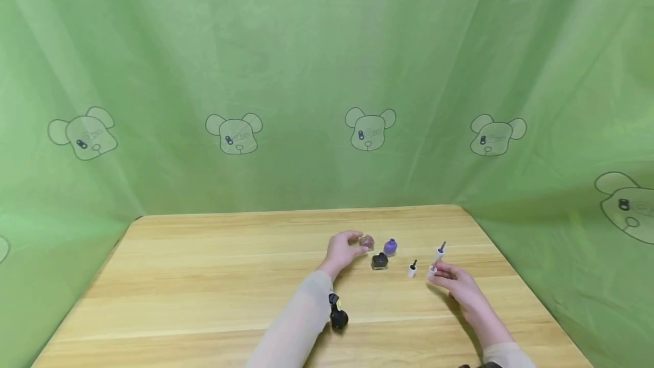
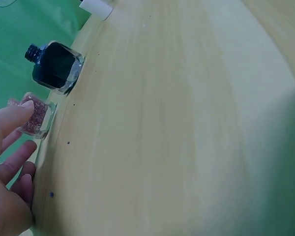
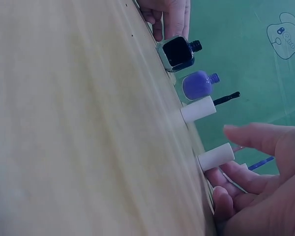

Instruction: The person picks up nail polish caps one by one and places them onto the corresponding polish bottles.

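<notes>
My left hand has its thumb and fingers around a glittery pink nail polish bottle, the thumb tip against it. Just beside it stands an open dark nail polish bottle. A purple nail polish bottle is a little behind, its neck uncapped. My right hand is at a white brush cap that stands brush-up. Its thumb is held apart from the cap, and its other fingers lie close behind it. Nearby stand a white cap with a black brush and one with a purple brush.
All of this stands on a wooden table, toward its right half. A green curtain with bear heads hangs behind and at both sides. A black device is at my left sleeve. Small dark specks dot the tabletop.
</notes>
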`<state>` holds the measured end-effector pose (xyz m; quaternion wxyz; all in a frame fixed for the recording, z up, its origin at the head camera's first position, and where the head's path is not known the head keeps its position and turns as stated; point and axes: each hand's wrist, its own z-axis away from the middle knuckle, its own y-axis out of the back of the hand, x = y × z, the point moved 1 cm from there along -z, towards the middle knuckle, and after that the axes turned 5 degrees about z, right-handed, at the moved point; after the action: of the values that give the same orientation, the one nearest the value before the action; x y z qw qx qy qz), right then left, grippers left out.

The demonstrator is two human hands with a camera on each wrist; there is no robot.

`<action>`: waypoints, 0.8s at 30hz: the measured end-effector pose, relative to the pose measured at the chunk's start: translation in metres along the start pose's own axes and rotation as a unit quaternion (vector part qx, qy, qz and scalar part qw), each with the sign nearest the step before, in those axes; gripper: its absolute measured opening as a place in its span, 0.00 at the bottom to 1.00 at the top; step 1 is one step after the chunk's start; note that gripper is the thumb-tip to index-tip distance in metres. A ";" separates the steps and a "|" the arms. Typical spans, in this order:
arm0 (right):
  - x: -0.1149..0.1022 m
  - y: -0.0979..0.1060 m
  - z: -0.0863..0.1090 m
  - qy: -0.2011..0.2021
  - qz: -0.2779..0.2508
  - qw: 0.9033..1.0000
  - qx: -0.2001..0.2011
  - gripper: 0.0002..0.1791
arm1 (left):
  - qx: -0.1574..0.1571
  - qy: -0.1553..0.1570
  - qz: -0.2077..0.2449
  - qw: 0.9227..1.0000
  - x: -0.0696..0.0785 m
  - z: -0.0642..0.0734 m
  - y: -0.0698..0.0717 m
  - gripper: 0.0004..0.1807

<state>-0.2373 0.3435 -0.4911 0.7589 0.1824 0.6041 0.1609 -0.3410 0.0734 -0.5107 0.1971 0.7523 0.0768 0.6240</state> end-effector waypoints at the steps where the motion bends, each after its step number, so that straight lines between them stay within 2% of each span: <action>1: -0.001 -0.001 0.000 0.002 -0.001 1.000 0.000 0.37 | 0.002 0.000 -0.011 1.000 0.001 0.000 0.000 0.23; 5: -0.002 -0.002 -0.001 0.008 0.013 1.000 0.005 0.37 | 0.019 0.015 -0.047 0.999 0.005 0.000 -0.002 0.17; 12: -0.001 -0.003 -0.003 0.013 0.040 0.999 0.017 0.35 | 0.043 0.050 -0.062 0.996 0.007 -0.001 -0.007 0.13; 17: -0.002 -0.004 -0.003 0.011 0.053 0.998 0.027 0.32 | 0.051 0.052 -0.063 0.995 0.009 0.001 -0.007 0.13; 24: -0.001 -0.004 -0.002 0.005 0.044 0.998 0.034 0.30 | 0.045 0.042 -0.037 0.997 0.006 0.001 -0.005 0.14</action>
<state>-0.2396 0.3393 -0.4923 0.7414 0.2333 0.6046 0.1746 -0.3380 0.0796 -0.5078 0.1829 0.7299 0.1409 0.6434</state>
